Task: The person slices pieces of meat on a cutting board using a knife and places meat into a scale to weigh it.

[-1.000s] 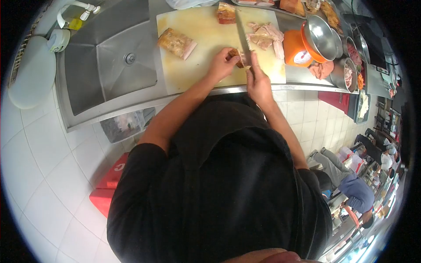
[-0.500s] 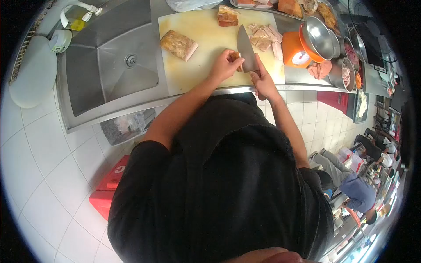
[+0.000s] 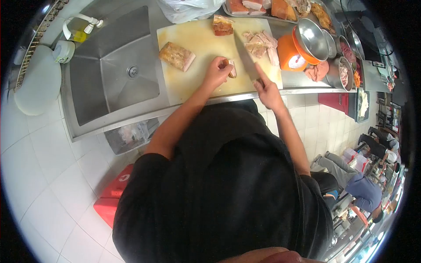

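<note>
My left hand is closed on a small piece of meat that rests on the cutting board. In my right hand is the handle of a large knife. Its broad blade points up and to the left, just right of the meat and apart from it. A browned slab of meat lies on the board's left side, and a smaller block of meat is near the top edge. Right of the blade sits a pile of pale meat slices.
A steel sink is on the left, with a white tap. To the right stand an orange scale with a steel bowl and several other bowls. A plastic bag and a meat tray are behind. A person is at far right.
The knife has moved right, away from the piece of meat, and its blade is more tilted. My left hand still holds the meat, now turned with its pale cut face showing.
</note>
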{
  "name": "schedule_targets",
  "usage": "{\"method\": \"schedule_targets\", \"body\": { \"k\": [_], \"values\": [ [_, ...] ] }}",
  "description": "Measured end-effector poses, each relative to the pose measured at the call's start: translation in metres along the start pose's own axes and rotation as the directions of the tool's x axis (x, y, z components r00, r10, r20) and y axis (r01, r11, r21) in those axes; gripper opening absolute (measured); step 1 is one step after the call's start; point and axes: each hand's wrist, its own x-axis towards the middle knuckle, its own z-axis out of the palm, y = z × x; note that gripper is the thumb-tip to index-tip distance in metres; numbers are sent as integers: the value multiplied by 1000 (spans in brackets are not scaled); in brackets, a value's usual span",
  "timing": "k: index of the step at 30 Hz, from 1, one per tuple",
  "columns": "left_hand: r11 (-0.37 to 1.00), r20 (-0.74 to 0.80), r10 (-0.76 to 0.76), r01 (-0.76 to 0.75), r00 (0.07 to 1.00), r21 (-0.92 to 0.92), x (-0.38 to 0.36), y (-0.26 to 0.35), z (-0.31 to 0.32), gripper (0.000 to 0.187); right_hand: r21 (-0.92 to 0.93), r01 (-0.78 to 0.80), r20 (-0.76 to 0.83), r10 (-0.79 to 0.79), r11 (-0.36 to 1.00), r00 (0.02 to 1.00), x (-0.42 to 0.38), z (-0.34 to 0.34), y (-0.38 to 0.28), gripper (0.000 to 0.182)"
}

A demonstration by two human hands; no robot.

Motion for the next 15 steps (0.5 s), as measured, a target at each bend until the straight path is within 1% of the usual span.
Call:
{"method": "schedule_targets", "body": {
  "k": [1,2,4,5,7,10,11,14,15],
  "values": [
    [1000,-28,5,-5,1000,-1,0,3,-4,41,-29,4,38,-3,1000,999,-2,3,11,67],
    [995,-51,92,-89,994,52,3,7,-8,41,-60,9,76,-4,998,997,-4,7,25,67],
    [956,-90,263,-247,961,158,12,10,-17,40,-28,-57,36,58,998,998,-7,9,38,67],
    [956,-75,259,-245,963,163,17,16,-22,39,-12,-89,18,90,996,996,-7,9,42,67],
    [954,-42,251,-241,967,178,23,46,-32,38,-24,-68,18,68,997,998,-6,7,36,67],
    [892,-65,298,-254,952,374,51,74,-46,38,-27,-60,18,61,998,998,-4,9,24,70],
    [823,-71,386,-309,920,477,70,72,-54,40,-26,-62,21,62,998,998,-4,10,22,71],
    [642,-63,458,-281,887,714,88,104,-64,42,-7,27,-19,-27,1000,999,-1,19,35,71],
    [603,-48,469,-279,882,748,99,103,-67,45,8,24,-26,-24,1000,999,-1,18,36,70]
  ]
}}
